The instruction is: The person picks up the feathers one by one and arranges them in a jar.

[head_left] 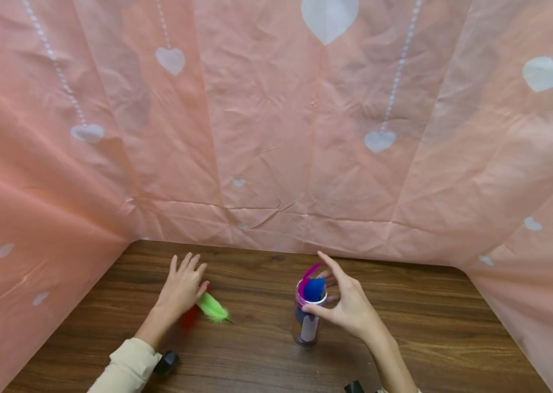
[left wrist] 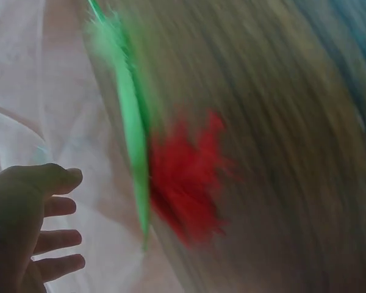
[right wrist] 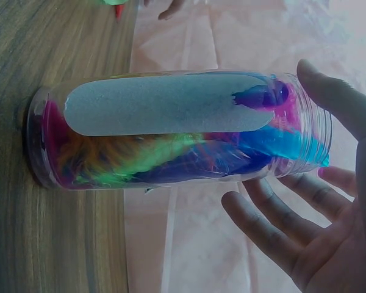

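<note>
A clear jar (head_left: pixel 307 322) stands upright on the table, packed with coloured feathers. A blue feather (head_left: pixel 313 289) and a magenta feather (head_left: pixel 308 275) stick up out of its mouth. My right hand (head_left: pixel 350 305) holds the jar near its neck, thumb at the near side of the rim, some fingers behind it, index finger raised. In the right wrist view the jar's pale label (right wrist: pixel 165 105) faces the camera. Off to the left, my left hand (head_left: pixel 181 286) is over a green feather (head_left: pixel 212 307) and a red feather (head_left: pixel 189 319), its fingers spread and holding nothing.
The brown wooden table (head_left: pixel 252 349) ends at a pink curtain (head_left: pixel 266 136) with white hearts, which rises behind and on both sides. Dark wrist devices show by the left sleeve (head_left: pixel 129 363) and at the bottom edge near the right forearm.
</note>
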